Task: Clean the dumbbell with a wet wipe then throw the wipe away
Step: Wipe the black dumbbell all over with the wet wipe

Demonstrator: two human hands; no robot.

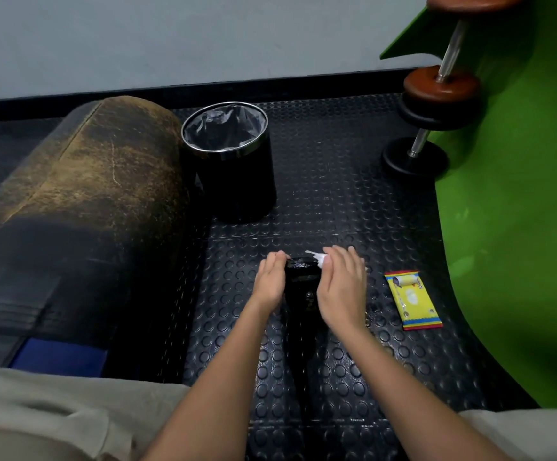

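At the far left lies a worn brown-and-black leather bolster [81, 201], and just right of it stands a round black waste bin with a chrome rim and a grey plastic liner [233, 168] on the black rubber floor with raised round studs [337, 201]. Nearer, in the middle, a glossy black dumbbell [303, 277] stands on that floor between the two hands. The left hand [270, 281] rests against its left side with fingers curled over the top edge. The right hand [341, 284] presses a crumpled white wet wipe [318, 258] onto the top right edge, fingers bent around the wipe. Just right of that hand lies a flat yellow wipe packet with red ends [413, 299]. Far right, a bright green mat [516, 194] carries a chrome-barred dumbbell with brown and black plates [440, 94].
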